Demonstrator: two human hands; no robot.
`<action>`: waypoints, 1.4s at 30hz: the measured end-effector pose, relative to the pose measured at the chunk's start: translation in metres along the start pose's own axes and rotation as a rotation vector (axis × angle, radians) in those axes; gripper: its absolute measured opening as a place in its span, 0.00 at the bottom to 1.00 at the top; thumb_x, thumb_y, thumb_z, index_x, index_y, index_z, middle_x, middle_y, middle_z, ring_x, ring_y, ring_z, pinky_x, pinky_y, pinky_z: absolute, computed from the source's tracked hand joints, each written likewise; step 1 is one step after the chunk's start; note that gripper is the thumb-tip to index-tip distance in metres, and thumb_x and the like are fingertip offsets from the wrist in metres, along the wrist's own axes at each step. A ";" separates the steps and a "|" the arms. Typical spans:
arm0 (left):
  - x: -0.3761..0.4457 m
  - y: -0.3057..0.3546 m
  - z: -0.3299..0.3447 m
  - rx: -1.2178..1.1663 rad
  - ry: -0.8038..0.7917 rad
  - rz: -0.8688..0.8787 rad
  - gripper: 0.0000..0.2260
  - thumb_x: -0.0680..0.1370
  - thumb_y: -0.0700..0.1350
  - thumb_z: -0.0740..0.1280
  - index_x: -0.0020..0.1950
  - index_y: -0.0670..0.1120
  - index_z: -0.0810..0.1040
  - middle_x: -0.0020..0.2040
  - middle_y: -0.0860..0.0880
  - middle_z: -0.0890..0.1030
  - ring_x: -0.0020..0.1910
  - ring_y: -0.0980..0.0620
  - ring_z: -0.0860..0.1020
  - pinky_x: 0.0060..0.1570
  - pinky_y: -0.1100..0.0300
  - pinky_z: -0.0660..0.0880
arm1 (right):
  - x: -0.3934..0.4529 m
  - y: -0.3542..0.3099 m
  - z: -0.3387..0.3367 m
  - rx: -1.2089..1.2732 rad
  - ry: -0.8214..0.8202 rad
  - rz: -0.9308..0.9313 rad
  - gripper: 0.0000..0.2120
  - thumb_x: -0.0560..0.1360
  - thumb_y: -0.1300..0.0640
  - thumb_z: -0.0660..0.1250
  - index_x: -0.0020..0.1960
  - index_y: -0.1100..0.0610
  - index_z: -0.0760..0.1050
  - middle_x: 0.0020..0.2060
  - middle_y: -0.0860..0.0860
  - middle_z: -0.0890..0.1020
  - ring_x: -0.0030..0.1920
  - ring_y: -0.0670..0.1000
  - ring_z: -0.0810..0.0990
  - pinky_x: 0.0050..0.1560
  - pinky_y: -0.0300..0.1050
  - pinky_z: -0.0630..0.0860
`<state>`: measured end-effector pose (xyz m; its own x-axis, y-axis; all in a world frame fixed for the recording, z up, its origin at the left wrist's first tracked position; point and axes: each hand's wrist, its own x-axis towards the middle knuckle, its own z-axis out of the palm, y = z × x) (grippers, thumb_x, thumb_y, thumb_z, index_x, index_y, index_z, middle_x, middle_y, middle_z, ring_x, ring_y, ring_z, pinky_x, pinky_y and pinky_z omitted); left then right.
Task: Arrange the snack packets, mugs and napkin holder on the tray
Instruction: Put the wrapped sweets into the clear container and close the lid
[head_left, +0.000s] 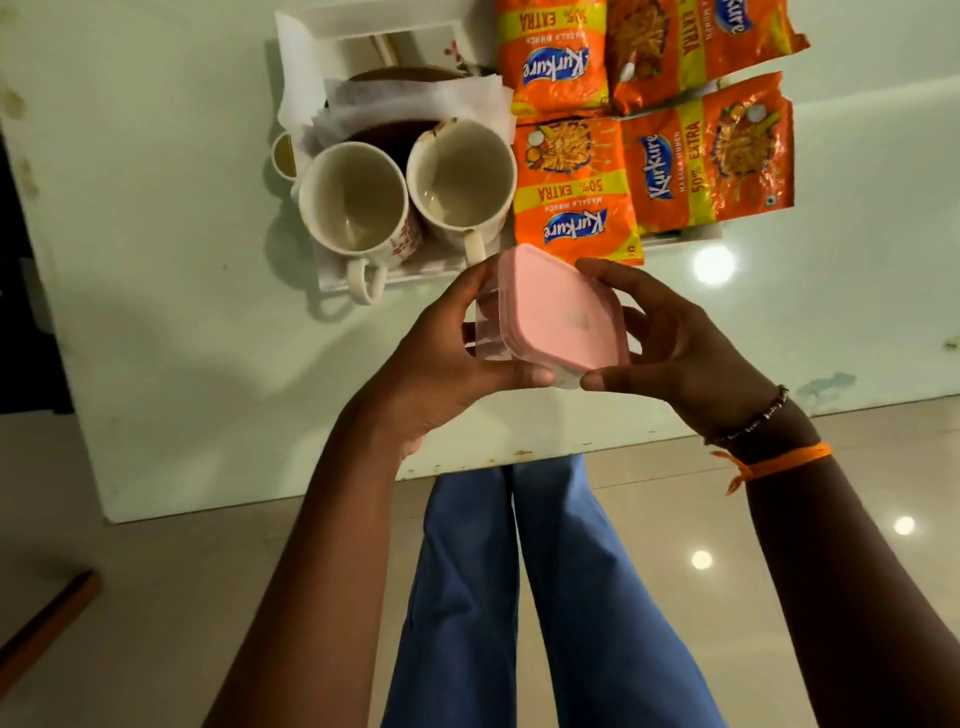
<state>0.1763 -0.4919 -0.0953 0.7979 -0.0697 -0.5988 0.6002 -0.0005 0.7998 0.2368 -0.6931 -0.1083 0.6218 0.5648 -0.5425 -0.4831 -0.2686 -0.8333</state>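
Note:
Both hands hold a small clear box with a pink lid (558, 317) above the table's near part. My left hand (457, 353) grips its left side, my right hand (670, 343) its right side. Just beyond it lies a white tray (332, 21). Two cream mugs stand on the tray, one at left (353, 200) and one at right (460, 174), handles toward me. Behind them a dark napkin holder (389, 137) carries white napkins (415, 101). Several orange Kurkure snack packets (571, 187) fill the tray's right half.
The white glossy table (182, 312) ends near me at a chipped front edge. A small cup (284, 156) stands left of the mugs. My blue trouser legs (519, 597) and a tiled floor show below. A brown wooden piece (47, 618) lies lower left.

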 end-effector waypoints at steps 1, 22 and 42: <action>0.000 0.000 -0.002 -0.015 -0.017 -0.005 0.39 0.60 0.46 0.77 0.68 0.58 0.66 0.66 0.56 0.73 0.61 0.53 0.75 0.60 0.50 0.75 | 0.001 -0.003 0.001 -0.041 0.003 -0.003 0.39 0.55 0.57 0.76 0.64 0.43 0.67 0.65 0.42 0.70 0.66 0.45 0.70 0.56 0.44 0.79; -0.015 0.010 0.014 -0.206 0.593 -0.160 0.36 0.65 0.76 0.51 0.47 0.45 0.76 0.48 0.41 0.81 0.50 0.41 0.79 0.54 0.42 0.76 | 0.028 -0.021 0.080 -0.142 0.555 0.001 0.23 0.79 0.45 0.50 0.39 0.61 0.71 0.32 0.51 0.75 0.35 0.46 0.72 0.36 0.36 0.66; -0.013 0.006 0.011 -0.182 0.702 -0.079 0.30 0.65 0.70 0.55 0.37 0.40 0.69 0.35 0.43 0.76 0.34 0.52 0.73 0.36 0.57 0.69 | 0.032 -0.021 0.085 -0.192 0.574 -0.085 0.25 0.75 0.44 0.48 0.37 0.66 0.68 0.30 0.52 0.72 0.33 0.49 0.70 0.34 0.40 0.65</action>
<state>0.1689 -0.5019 -0.0820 0.5630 0.5800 -0.5887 0.6086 0.1908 0.7702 0.2141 -0.6029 -0.0988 0.9119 0.0941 -0.3994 -0.3308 -0.4075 -0.8512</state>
